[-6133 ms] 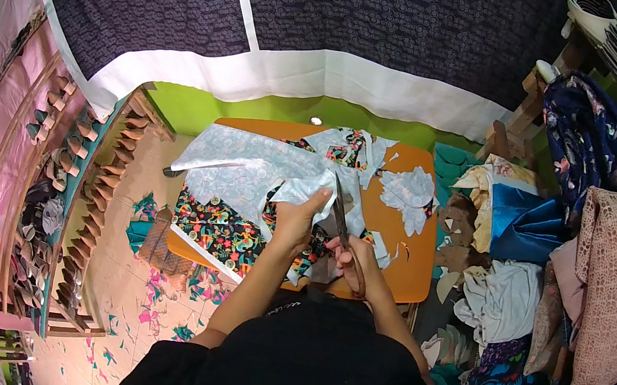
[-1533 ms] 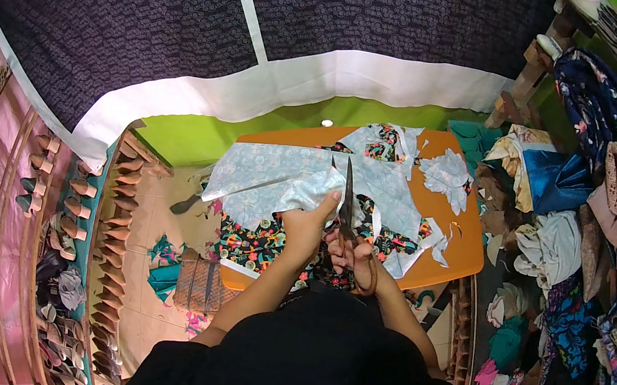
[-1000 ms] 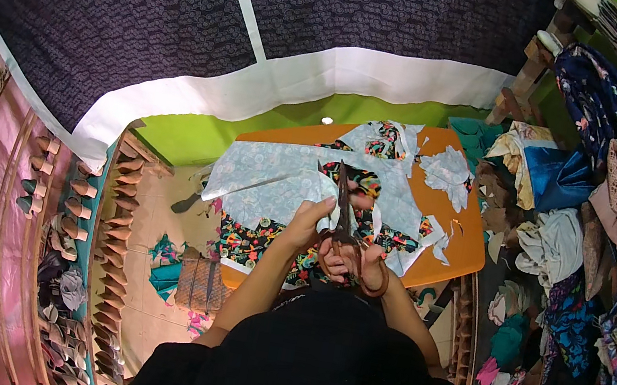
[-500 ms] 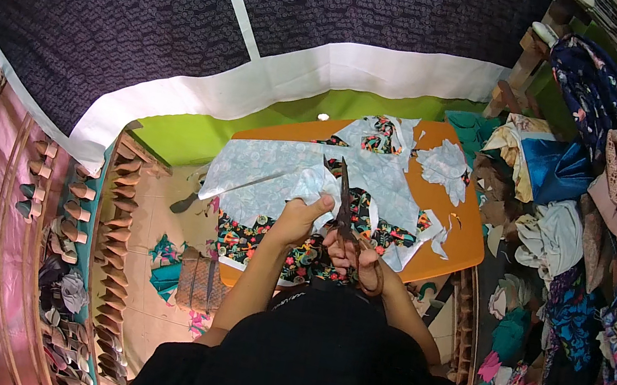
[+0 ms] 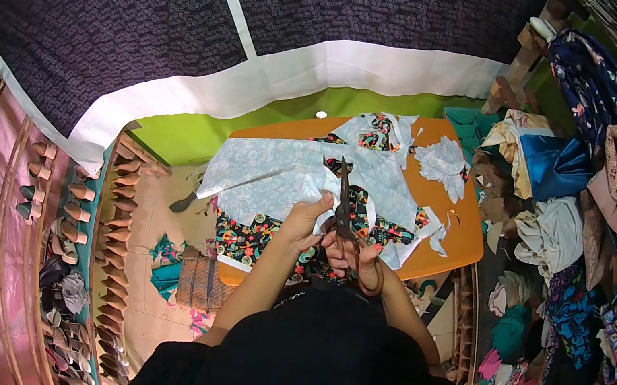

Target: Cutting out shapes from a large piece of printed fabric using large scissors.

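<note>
My right hand (image 5: pixel 351 255) is closed round the handles of large dark scissors (image 5: pixel 344 207). Their blades point away from me and stand slightly apart. Just left of them my left hand (image 5: pixel 306 218) pinches a pale piece of fabric (image 5: pixel 319 185), its thumb on top. Beneath both hands spreads black floral fabric (image 5: pixel 241 239), with its pale reverse side (image 5: pixel 272 166) turned up over much of the table. Where the blades meet the cloth is too small to make out.
Fabric scraps (image 5: pixel 442 166) lie at the right of the orange table (image 5: pixel 462 233). Heaped cloth (image 5: pixel 550 237) fills the right side. Wooden shoe lasts (image 5: pixel 120 234) line a rack at left, near shoes (image 5: pixel 39 169). A dark patterned curtain (image 5: pixel 148 27) hangs beyond the table.
The pale fabric in my left hand has bunched and shifted slightly. My left hand has turned a little, close to the scissors. The right hand keeps its grip.
</note>
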Available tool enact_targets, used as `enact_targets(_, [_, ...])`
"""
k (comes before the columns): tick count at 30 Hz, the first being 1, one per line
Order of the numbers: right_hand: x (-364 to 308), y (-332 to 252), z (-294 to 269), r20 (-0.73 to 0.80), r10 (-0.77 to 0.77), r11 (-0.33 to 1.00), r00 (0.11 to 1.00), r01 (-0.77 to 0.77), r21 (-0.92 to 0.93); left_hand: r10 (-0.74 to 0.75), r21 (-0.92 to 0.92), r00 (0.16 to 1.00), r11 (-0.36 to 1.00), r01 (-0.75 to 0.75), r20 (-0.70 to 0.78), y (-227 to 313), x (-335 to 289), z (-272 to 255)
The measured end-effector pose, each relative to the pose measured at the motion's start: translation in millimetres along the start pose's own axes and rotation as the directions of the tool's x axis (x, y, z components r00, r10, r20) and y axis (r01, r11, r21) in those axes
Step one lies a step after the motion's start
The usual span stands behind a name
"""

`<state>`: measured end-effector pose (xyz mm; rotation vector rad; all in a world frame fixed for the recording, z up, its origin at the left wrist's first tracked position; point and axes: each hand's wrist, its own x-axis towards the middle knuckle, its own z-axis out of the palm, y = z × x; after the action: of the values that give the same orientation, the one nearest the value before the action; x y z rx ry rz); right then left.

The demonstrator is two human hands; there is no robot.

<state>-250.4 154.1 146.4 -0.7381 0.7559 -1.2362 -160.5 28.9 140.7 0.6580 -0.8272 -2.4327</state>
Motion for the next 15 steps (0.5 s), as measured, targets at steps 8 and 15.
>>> enact_targets(8, [-2.9,5.9,4.4,-0.052,0.057,0.998,0.997,-0.056,0.012,-0.034,-0.258,0.999,0.965,0.038,0.018,3.8,8.9,-0.4])
enact_targets(15, [-7.7,5.7,-2.9,-0.053,0.063,0.998,0.997,-0.063,0.008,0.039,-0.066,0.995,0.997,-0.045,-0.094,2.2,5.1,7.5])
